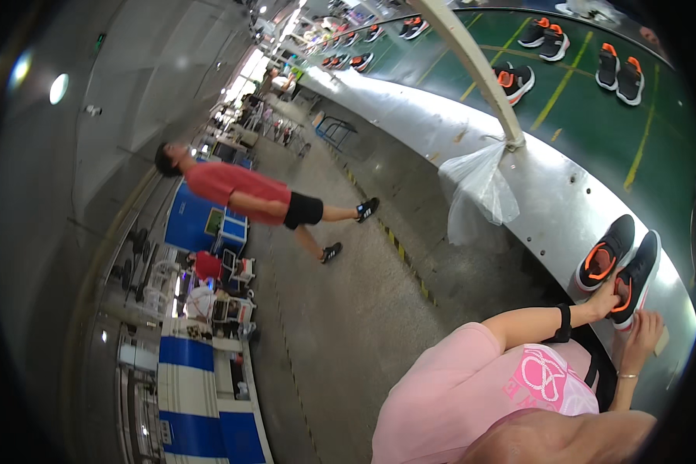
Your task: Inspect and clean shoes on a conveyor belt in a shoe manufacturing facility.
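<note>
Two dark sneakers with orange linings and pale soles stand side by side on the metal ledge at the right. My left hand (608, 300), a black band on its wrist, is closed at the collar of the nearer sneaker (640, 267), its fingertips partly hidden in the opening. The other sneaker (612, 241) stands just left of it. My right hand (643, 334), with a thin bracelet, is by that nearer sneaker's heel, its fingers bent. A small beige piece (662, 341) shows beside those fingers; whether they grip it is unclear.
The metal ledge (549, 185) borders a green conveyor belt (580, 100) with yellow lines, carrying several pairs of similar sneakers. A clear plastic bag (479, 185) hangs from a pale post (479, 69). A person in a red shirt (232, 189) is on the aisle floor (340, 286).
</note>
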A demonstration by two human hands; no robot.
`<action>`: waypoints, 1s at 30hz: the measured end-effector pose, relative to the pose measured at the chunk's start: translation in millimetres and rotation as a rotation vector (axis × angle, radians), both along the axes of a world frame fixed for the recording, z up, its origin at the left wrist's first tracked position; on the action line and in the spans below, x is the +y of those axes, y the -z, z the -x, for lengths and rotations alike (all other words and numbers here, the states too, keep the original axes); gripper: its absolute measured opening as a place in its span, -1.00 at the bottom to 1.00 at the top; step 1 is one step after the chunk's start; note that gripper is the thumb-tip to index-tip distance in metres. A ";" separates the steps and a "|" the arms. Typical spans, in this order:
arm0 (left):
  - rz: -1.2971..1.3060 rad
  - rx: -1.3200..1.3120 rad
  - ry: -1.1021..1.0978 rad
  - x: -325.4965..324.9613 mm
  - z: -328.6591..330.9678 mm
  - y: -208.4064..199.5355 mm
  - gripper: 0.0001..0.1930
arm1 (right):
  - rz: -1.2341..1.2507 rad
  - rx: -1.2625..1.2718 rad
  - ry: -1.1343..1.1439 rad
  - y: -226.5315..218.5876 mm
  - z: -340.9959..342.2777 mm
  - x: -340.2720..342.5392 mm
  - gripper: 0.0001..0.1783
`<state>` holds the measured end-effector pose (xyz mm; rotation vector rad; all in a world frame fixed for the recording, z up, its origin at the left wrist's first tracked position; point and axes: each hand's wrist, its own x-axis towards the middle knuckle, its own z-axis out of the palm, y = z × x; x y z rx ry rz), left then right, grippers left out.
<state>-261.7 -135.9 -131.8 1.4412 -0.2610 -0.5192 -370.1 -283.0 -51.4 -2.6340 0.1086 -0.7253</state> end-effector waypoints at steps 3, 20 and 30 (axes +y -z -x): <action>0.119 0.062 -0.015 11.8 -4.5 0.8 -0.15 | -0.022 0.011 -0.090 1.2 10.4 9.9 -0.86; -0.065 -0.090 0.014 13.3 -8.3 -15.7 -0.24 | 0.095 -0.125 0.365 34.7 57.9 -117.1 -0.85; 0.210 0.457 0.209 43.4 -9.8 -73.5 -0.42 | -0.123 -0.026 0.471 -0.2 42.1 -75.6 -0.75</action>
